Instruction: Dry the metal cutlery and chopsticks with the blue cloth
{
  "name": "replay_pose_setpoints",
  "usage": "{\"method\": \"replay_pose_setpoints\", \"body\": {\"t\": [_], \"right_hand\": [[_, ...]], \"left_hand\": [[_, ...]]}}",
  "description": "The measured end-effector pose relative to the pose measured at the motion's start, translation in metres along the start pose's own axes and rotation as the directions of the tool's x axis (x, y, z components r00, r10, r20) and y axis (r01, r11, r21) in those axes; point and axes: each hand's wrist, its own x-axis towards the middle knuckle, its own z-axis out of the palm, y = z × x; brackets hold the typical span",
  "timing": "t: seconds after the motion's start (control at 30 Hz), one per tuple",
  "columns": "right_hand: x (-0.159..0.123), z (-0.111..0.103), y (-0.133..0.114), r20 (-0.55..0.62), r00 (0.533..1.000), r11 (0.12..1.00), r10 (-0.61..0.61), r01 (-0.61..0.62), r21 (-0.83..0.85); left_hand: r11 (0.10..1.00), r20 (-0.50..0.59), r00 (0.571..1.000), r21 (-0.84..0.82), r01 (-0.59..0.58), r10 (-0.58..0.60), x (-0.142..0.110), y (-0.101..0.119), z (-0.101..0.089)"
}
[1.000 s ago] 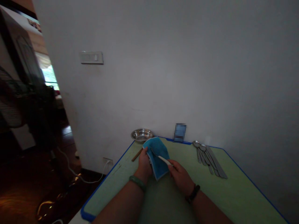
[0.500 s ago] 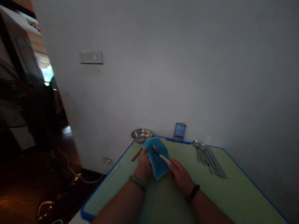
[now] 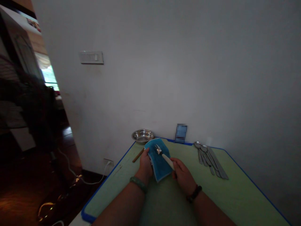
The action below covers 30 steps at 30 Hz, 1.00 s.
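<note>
My left hand (image 3: pixel 144 164) grips the left edge of a blue cloth (image 3: pixel 159 159) held above a green table (image 3: pixel 235 194). My right hand (image 3: pixel 182 174) is closed on the white handle of a small fork (image 3: pixel 163 154). The fork's metal head rests on the upper part of the cloth, prongs pointing up and left. A green bangle circles my left wrist and a dark band my right.
A steel bowl (image 3: pixel 142 136) sits at the table's far left corner, with a thin brown stick (image 3: pixel 138 155) near it. Several spoons and knives (image 3: pixel 210 158) lie in a row at the far right. A small blue object (image 3: pixel 181 133) stands against the wall.
The fork has turned on the cloth: its head moved up and right, and the prongs now show face on. Both hands stayed almost in place.
</note>
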Motion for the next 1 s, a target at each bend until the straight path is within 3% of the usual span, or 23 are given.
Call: {"method": "replay_pose_setpoints", "body": {"t": [0.37,1.0], "right_hand": [[0.005,0.0,0.006,0.065,0.996,0.998,-0.062,0.062,0.003],[0.007,-0.005,0.007,-0.052,0.998,0.994,-0.023,0.017,-0.106]], "left_hand": [[1.0,0.026,1.0,-0.027,-0.001,0.001,0.0,0.0,0.0],[0.998,0.04,0.999,-0.067,-0.02,0.023,0.002,0.002,-0.002]]}}
